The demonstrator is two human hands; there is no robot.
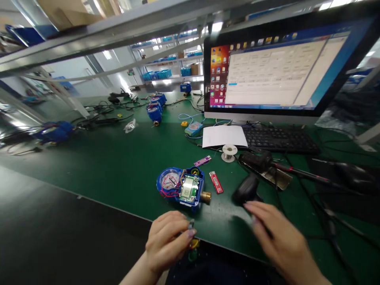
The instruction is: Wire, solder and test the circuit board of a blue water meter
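Note:
My left hand (pixel 169 239) is closed at the table's front edge, with a small grey part (pixel 191 224) pinched between thumb and fingers. A yellow and green piece (pixel 193 247) shows just below those fingers; whether it is joined to the grey part I cannot tell. Slightly blurred, my right hand (pixel 277 233) has its fingers stretched out, the tips at the near end of a black handheld scanner (pixel 247 190). Beyond my left hand lies an opened blue water meter (pixel 181 188), showing a green circuit board, red wires, a round dial and a brass pipe end.
Red (pixel 216 182) and purple (pixel 202 160) label strips lie near a solder spool (pixel 229 153). A soldering iron (pixel 292 169) rests at right with trailing cables. Paper (pixel 225 136), a keyboard (pixel 279 139) and a monitor (pixel 267 71) stand behind. More blue meters (pixel 154 111) sit farther back.

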